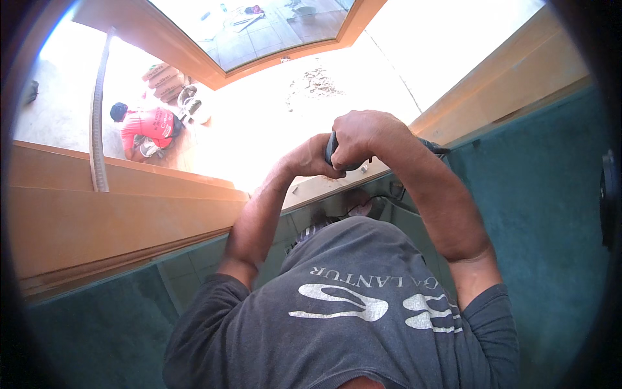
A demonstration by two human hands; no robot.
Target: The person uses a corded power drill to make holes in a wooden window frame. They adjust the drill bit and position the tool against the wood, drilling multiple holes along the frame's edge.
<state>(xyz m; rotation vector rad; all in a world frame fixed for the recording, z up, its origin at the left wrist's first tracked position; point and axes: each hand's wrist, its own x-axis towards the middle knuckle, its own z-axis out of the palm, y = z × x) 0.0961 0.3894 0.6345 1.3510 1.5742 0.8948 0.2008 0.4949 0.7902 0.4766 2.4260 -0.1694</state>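
My left hand and my right hand are close together above the wooden sill of an open window or door frame. Between them is a dark, rounded tool, gripped by both; its working end is hidden, so I cannot tell its kind. Small fittings and some brownish dust lie on the sill beneath my hands. A dark part with a cord or hose shows behind my right forearm at the right jamb.
A glazed wooden sash stands open ahead. A pale notched strip crosses the opening at left. Outside, a co-worker in a pink shirt crouches near stacked bags; rubble lies on the bright ground. Green walls flank the frame.
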